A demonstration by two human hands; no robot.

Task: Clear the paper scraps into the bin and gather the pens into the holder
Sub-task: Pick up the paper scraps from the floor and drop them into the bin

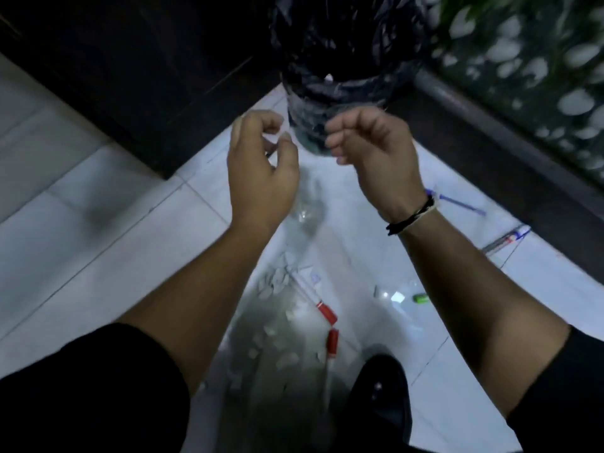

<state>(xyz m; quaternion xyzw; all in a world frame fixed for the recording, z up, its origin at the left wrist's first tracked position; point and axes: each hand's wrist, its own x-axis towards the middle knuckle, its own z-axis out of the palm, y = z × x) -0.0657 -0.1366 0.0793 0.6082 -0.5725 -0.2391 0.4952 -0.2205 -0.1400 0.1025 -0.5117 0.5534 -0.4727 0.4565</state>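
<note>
The bin [340,93], lined with a black bag, stands on the floor ahead, with one white scrap [328,77] inside. My left hand [261,171] and my right hand [376,158] hover just in front of it, fingers loosely curled and apart, nothing visible in either. Below them, several white paper scraps [277,286] lie scattered on the tiles. Two red-capped pens [327,313] [332,343] lie among them. Blue pens [461,202] [505,241] lie at the right. A clear glass holder [307,212] stands on the floor under my left wrist.
A dark cabinet [137,76] runs along the left behind the bin. A dark ledge with a patterned screen [529,76] closes the right side. A small green object [421,298] lies on the tiles. My black shoe [380,397] is at the bottom.
</note>
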